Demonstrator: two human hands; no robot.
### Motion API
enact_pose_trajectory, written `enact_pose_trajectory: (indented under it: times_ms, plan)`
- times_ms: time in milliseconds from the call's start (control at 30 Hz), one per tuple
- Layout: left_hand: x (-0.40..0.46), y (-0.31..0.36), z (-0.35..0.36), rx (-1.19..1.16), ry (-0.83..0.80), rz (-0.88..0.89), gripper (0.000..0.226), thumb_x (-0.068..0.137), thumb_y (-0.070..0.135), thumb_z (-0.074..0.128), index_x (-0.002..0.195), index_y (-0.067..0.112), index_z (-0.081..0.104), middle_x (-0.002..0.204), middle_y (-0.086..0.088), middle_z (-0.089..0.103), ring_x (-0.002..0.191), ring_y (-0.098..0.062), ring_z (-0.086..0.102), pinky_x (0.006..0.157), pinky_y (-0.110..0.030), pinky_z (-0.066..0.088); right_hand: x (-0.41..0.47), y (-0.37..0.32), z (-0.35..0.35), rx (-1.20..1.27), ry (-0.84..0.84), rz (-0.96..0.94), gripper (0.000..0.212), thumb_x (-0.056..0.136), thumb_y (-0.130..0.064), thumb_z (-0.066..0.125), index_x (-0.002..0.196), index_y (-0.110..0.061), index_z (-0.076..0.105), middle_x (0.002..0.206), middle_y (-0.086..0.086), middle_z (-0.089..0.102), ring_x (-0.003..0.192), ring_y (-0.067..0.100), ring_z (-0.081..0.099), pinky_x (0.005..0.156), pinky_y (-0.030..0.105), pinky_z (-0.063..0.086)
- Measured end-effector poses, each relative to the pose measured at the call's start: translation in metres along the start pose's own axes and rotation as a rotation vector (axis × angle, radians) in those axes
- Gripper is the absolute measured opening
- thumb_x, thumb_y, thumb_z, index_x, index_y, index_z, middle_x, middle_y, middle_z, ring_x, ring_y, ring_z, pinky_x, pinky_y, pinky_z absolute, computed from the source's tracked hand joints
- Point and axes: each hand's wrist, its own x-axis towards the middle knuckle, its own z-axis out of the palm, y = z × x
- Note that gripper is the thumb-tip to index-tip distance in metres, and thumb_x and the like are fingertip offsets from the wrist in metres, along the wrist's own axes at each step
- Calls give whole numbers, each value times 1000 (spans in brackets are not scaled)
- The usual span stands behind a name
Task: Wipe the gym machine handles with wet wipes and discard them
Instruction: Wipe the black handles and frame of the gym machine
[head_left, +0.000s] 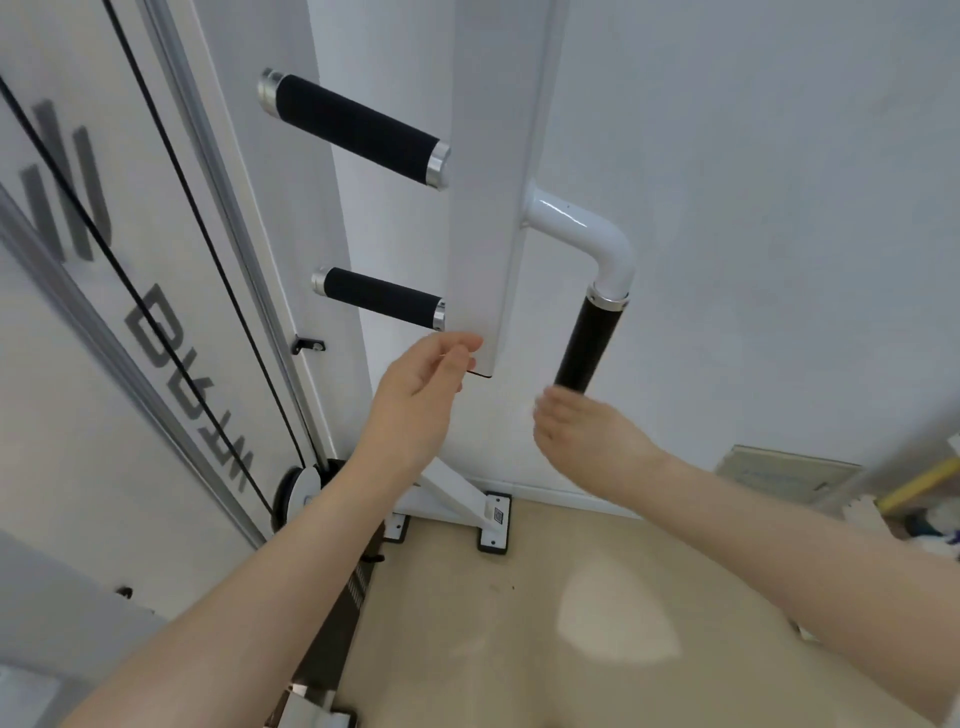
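Note:
A white machine post (498, 171) carries three black foam handles. The upper handle (353, 127) and the lower handle (382, 297) stick out to the left. A vertical handle (589, 343) hangs from a bent white tube (602, 241) on the right. My left hand (421, 400) is raised beside the post's lower end, just under the lower handle, with relaxed fingers that hold nothing. My right hand (582, 428) is blurred, right below the vertical handle's bottom end. Its fingers curl around what looks like a small white wet wipe (534, 408), which is mostly hidden.
Black cables (171, 291) run down a white lettered panel on the left to a pulley (304, 491). The post's base brackets (493, 525) are bolted to the beige floor. Clutter, including a yellow bar (914, 483), lies at the far right.

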Motion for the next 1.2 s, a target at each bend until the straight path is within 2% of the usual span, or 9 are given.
enact_pose_trajectory:
  times_ms: [100, 167, 300, 433, 567, 733, 867, 1033, 1200]
  plan:
    - [8, 5, -20, 26, 155, 22, 25, 95, 13, 42, 101, 27, 62, 99, 9, 64, 97, -10, 58, 87, -23, 46, 9, -15, -14, 484, 133, 204, 26, 59, -6, 77, 84, -15, 72, 83, -1, 73, 84, 19, 70, 87, 28, 51]
    - [17, 7, -34, 28, 310, 50, 26, 95, 11, 42, 104, 27, 61, 100, 13, 60, 92, -10, 56, 81, -18, 46, 30, -14, -46, 763, 365, 416, 19, 78, -8, 60, 94, -7, 70, 93, 4, 72, 90, 23, 69, 76, 27, 54]
    - [43, 2, -61, 2, 463, 17, 34, 97, 12, 37, 118, 34, 51, 123, 11, 47, 117, -15, 48, 103, -36, 41, 77, -16, -101, 1029, 592, 606, 37, 90, -14, 37, 114, -2, 62, 114, 13, 65, 109, 28, 60, 87, 31, 49]
    - [61, -11, -83, -46, 454, -159, 37, 100, 19, 33, 136, 19, 43, 140, 1, 44, 127, -13, 41, 110, -31, 31, 116, -30, -107, 953, 508, 534, 34, 89, -3, 45, 120, 3, 58, 121, 18, 62, 118, 33, 55, 98, 40, 38]
    - [56, -22, -93, -24, 435, -108, 33, 99, 17, 36, 126, 16, 55, 127, 0, 58, 115, -9, 51, 104, -26, 36, 150, -42, -106, 789, 427, 493, 42, 78, 5, 38, 113, 6, 62, 115, 19, 65, 112, 31, 60, 92, 38, 50]
    - [54, -30, -103, -63, 315, -86, 42, 94, 1, 34, 128, 14, 54, 125, 4, 57, 114, -4, 50, 99, -14, 36, 185, -59, -105, 724, 42, 495, 52, 93, -7, 21, 143, 5, 20, 150, 23, 25, 141, 33, 20, 117, 41, 11]
    - [56, -32, -110, -145, 244, -84, 45, 91, -4, 31, 122, 20, 54, 121, 6, 58, 114, -4, 52, 98, -15, 41, 193, -69, -93, 635, 64, 378, 55, 79, -11, 25, 120, 0, 60, 126, 15, 60, 120, 27, 55, 102, 41, 41]
    - [68, -32, -106, -223, 230, -135, 40, 95, 2, 32, 122, 23, 51, 125, 6, 55, 121, -6, 47, 112, -32, 31, 188, -42, -76, 599, 42, 626, 53, 76, -8, 25, 109, 5, 64, 98, 18, 70, 93, 31, 67, 90, 40, 50]
    - [76, -32, -107, -192, 209, -169, 41, 96, 9, 29, 132, 20, 46, 130, 7, 52, 120, -4, 46, 112, -32, 30, 206, -49, -79, 494, 133, 499, 46, 74, -14, 45, 114, 0, 63, 100, 12, 69, 91, 25, 67, 89, 35, 51]
